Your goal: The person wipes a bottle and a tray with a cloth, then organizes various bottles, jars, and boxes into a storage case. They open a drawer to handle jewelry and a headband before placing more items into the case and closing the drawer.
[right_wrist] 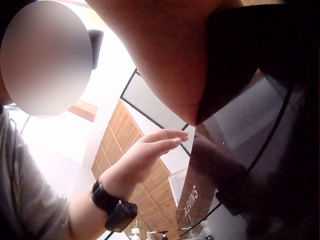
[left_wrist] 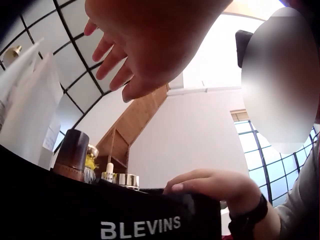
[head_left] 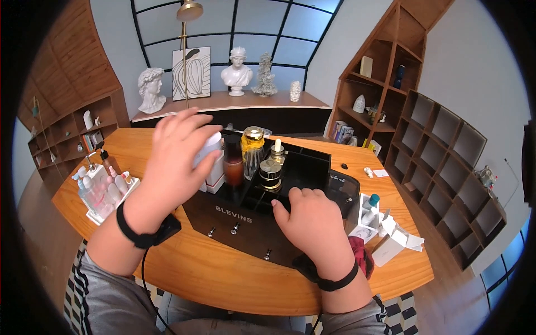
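Note:
A black box (head_left: 223,223) lettered BLEVINS stands on the wooden table. My left hand (head_left: 181,153) is raised over its left end, fingers spread and slightly bent, partly covering a white bottle (head_left: 209,146) and box; whether it touches them is unclear. The left wrist view shows that hand (left_wrist: 145,45) above the box with loose fingers. My right hand (head_left: 312,223) rests on the front rim, its fingers lying over the edge. Inside stand a dark brown bottle (head_left: 233,164), a glass bottle with yellow wrap (head_left: 253,151), a gold-lidded jar (head_left: 270,174) and a dropper bottle (head_left: 277,151).
At the table's left, a white tray (head_left: 99,216) holds several pink and clear bottles. On the right are a white holder with bottles (head_left: 365,218), an opened white carton (head_left: 393,245) and a dark red cloth (head_left: 362,254). Busts line the shelf behind. A cable hangs from my left wrist.

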A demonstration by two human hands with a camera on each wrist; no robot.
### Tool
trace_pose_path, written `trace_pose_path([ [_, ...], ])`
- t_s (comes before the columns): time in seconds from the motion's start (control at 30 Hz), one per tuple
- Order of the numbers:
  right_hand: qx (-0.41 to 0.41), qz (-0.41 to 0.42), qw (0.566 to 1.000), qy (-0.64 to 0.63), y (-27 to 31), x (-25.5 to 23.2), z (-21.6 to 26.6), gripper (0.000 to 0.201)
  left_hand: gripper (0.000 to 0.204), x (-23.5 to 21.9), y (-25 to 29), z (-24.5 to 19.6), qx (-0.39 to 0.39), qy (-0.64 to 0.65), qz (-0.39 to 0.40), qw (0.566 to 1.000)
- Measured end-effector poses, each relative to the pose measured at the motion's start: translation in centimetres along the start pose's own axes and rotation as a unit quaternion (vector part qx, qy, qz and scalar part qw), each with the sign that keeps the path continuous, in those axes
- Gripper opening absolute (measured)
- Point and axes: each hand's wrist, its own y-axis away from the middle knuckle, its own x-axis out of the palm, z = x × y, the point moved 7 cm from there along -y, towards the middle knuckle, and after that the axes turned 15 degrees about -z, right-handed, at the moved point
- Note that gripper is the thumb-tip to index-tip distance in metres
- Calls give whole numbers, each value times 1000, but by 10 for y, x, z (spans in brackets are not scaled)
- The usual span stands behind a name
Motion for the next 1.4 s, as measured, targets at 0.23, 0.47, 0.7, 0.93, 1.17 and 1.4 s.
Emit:
trace_pose_path([
  [0.23,-7,-22,1000,4,0,-1,1,35,35,-61,99,71,-168,-49,-83,981],
  [0.47,28,6,1000,-4,0,-4,2,32,55,6,225,133,-329,-126,366,861],
  [0.7,-9,-28,1000,8,-1,-4,4,35,55,31,241,138,-314,-94,445,833],
  [0.93,1,-6,1000,9,-2,-4,5,33,31,44,250,144,-302,-41,507,806],
  [1.17,24,16,1000,6,-3,-5,6,29,32,31,252,145,-329,-24,494,805],
  [1.4,-6,-5,1000,15,-3,-4,6,35,44,20,259,131,-305,0,512,803],
])
